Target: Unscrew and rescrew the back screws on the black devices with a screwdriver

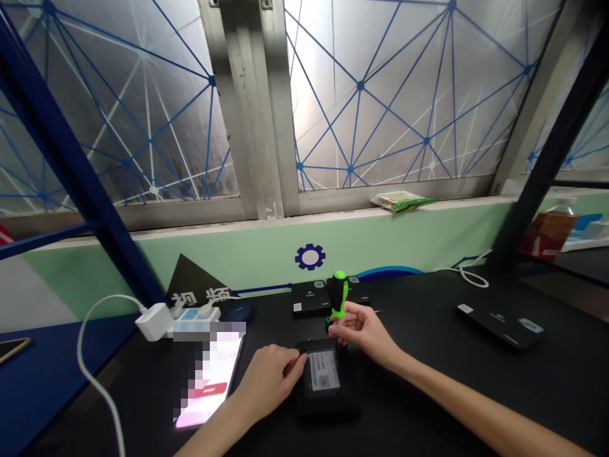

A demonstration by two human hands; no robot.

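Note:
In the middle of the table lies a flat black electronic device (323, 397) with a white printed label on its upper face. My left hand (272, 381) grips its left edge, thumb and fingers closed against the casing. At its far right corner, my right hand (358, 330) holds a green-and-black screwdriver (339, 295) nearly upright, handle up. The screwdriver's tip is hidden, so I cannot tell whether it touches the device. A small dark green item (328, 322) shows beside my right fingertips.
A lit phone (216, 374) lies to the left, near a white charger (155, 322) in a power strip (195, 315). Behind my hands are two black boxes (311, 298); another black device (502, 325) is at the right. A packet (402, 201) rests on the windowsill.

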